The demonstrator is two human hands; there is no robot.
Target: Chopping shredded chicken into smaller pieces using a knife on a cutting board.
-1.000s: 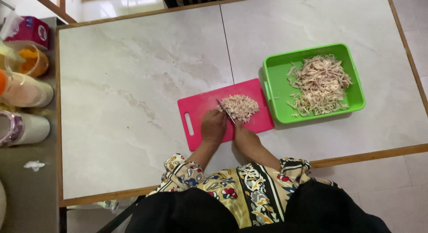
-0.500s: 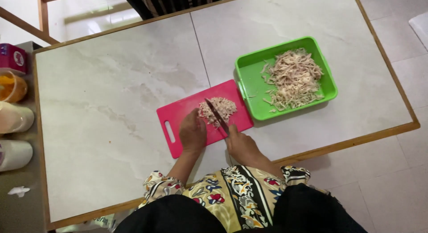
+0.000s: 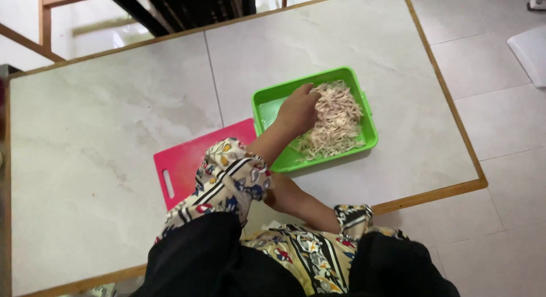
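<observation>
The left hand reaches across the body into the green tray at the centre right of the frame, fingers curled down over the near edge of the pile of pale shredded food; whether they pinch any shreds or merely press on them cannot be told, since the back of the hand covers the tips. The shreds fill the right half of the tray, touching the fingers on their left side. The tray sits just beside the pink cutting board, probably so that cut food moves over in 1 short sweep. The board lies at the lower left of centre on the marble surface, partly under the patterned sleeve. Only the right forearm shows; that hand is hidden beneath the sleeve.
</observation>
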